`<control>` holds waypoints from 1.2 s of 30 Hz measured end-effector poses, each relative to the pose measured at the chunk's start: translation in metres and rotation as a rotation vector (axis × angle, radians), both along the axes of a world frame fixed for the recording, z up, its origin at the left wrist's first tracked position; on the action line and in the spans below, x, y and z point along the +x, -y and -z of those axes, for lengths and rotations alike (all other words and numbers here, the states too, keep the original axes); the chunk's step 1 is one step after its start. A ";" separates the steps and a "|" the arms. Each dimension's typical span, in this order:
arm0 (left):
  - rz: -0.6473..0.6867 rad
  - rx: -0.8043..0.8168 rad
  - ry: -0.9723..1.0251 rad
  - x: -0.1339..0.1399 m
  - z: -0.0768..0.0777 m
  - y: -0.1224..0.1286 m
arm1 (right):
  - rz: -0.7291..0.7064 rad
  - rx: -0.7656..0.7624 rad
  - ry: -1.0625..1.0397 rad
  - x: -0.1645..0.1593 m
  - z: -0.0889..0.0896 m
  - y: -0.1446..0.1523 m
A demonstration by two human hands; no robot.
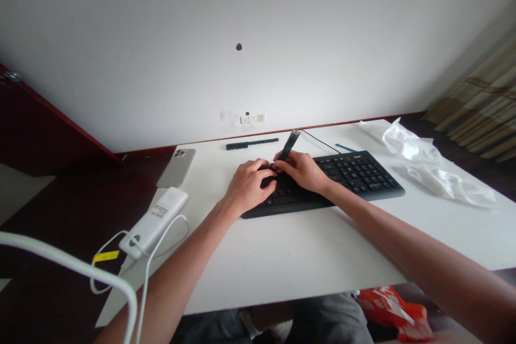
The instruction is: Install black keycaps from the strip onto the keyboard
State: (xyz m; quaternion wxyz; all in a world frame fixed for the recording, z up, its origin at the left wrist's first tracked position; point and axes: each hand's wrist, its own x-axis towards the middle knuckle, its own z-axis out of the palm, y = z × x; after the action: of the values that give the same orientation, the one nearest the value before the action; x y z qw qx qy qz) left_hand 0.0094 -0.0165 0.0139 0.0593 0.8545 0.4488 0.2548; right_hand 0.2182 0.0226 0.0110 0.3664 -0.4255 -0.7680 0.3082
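- Hands sit close together on the left part of a flat black plastic keyboard (342,183), which lies on a white table (306,247).
- The left hand (246,185) lies palm down on the keys, fingers curled and pressing down. It holds nothing that can be seen.
- The right hand (301,169) is just beside it, fingers touching the left hand's fingers. It is closed around a thin dark stick-like tool (289,145).
- That tool pokes up and away from the right hand, tilted toward the wall. Its low end is hidden by the fingers.
- The right part of the keyboard, with the number keys, is bare and well apart from both hands.
- A long black strip of keys (252,144) lies on the table behind the hands, near the wall.
- A thin black cable (322,142) runs from the keyboard's back edge.
- A small blue pen-like thing (345,148) lies just behind the keyboard.
- A grey phone (176,167) lies face down at the left edge of the table.
- A white power bank (155,221) with a white cable (121,274) lies near that edge too.
- Crumpled clear plastic wrap (427,164) lies on the right side of the table.
- An orange bag (393,309) shows under the table.
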 end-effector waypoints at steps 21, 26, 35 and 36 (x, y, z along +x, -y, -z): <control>-0.015 -0.092 -0.073 -0.007 0.001 -0.003 | -0.194 0.001 0.011 0.008 -0.004 -0.004; -0.015 -0.101 -0.076 -0.006 0.002 -0.003 | -0.269 -0.091 -0.094 0.012 -0.002 -0.008; -0.006 -0.109 -0.033 -0.006 0.003 -0.003 | -0.274 -0.180 -0.183 0.017 0.003 -0.011; -0.009 -0.114 -0.025 -0.006 0.003 -0.003 | -0.263 -0.167 -0.178 0.016 0.004 -0.010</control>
State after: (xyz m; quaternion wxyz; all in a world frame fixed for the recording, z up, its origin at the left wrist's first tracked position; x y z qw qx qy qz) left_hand 0.0038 -0.0134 0.0110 0.1010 0.8508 0.4671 0.2186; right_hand 0.2341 0.0326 0.0070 0.3531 -0.3214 -0.7531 0.4526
